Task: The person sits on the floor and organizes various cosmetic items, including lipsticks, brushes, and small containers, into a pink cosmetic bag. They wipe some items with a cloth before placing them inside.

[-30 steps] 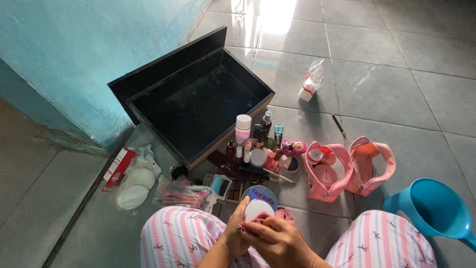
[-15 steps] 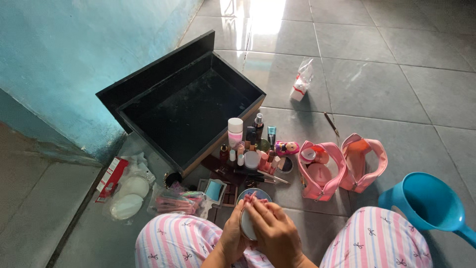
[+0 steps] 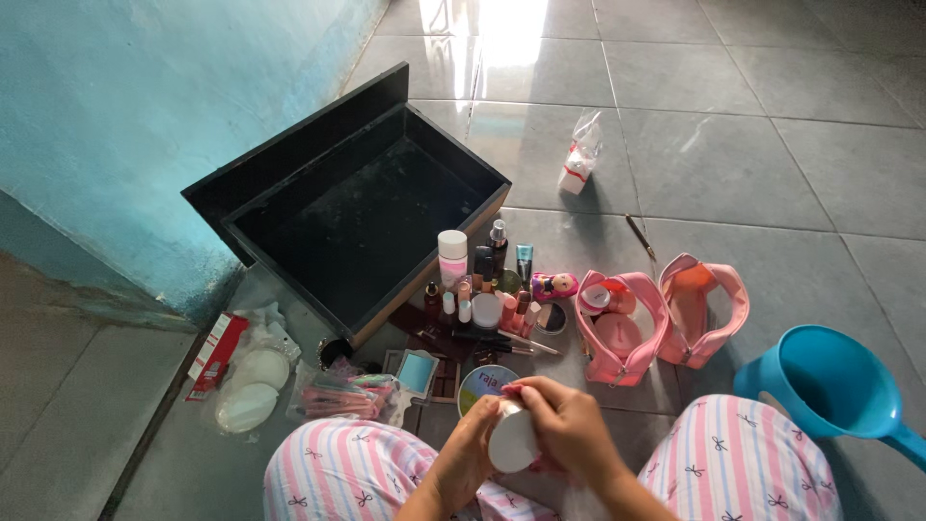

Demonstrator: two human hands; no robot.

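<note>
Hands, two: left hand point(image 3: 470, 461) and right hand point(image 3: 569, 425) grip clamped on one white jar point(image 3: 512, 442).

The box point(image 3: 376, 207) lies at eleven o'clock of the bottles point(image 3: 477, 280). The pouch point(image 3: 666, 314) lies at three o'clock of them, the scoop point(image 3: 830, 381) at four.

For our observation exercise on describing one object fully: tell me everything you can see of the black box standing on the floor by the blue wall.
The black box is a large, shallow, rectangular container with straight walls, dark inside and out, with a paler brown edge showing along its front right side. It looks like painted wood, though that is uncertain. It is open and holds nothing visible; its inner floor looks dusty. It sits on the grey tiled floor, angled, its back wall close to the blue wall. Small cosmetic bottles stand against its front side.
</note>
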